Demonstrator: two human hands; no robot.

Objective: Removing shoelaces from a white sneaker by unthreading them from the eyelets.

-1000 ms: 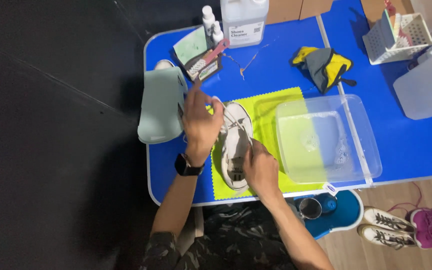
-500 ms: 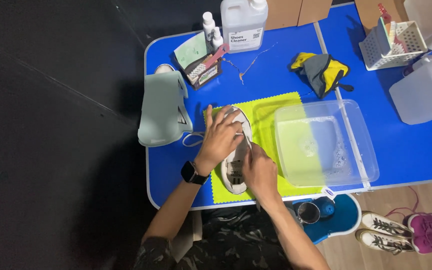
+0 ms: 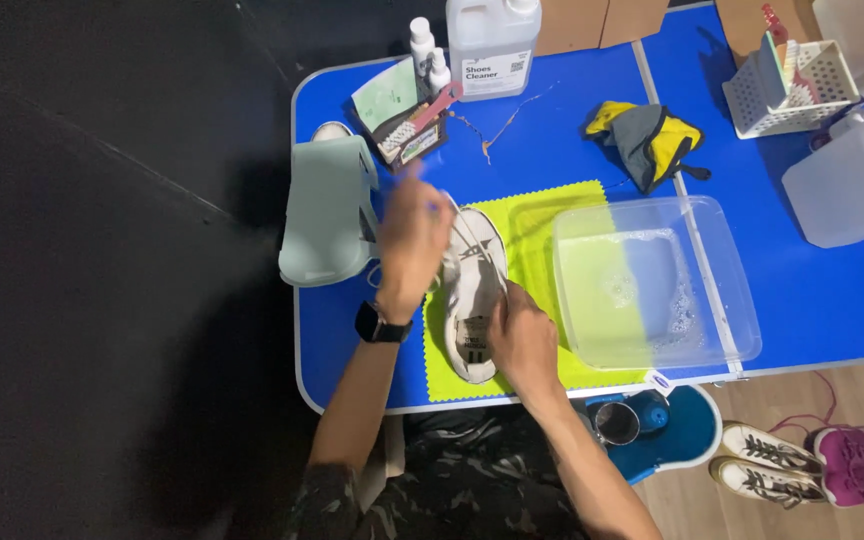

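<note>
Beside tub (image 3: 732,300), shoe (image 3: 474,290) in hands

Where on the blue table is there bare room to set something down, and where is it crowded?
Bare table lies between the jug and the yellow-grey cloth, and right of the tub, below the white container. Around the shoe, both hands and the green mat it is crowded.

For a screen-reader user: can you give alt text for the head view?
A person's left hand and right hand hold a white canvas sneaker over a lime-green cloth on a blue table, beside a clear plastic tub of soapy water.
</note>
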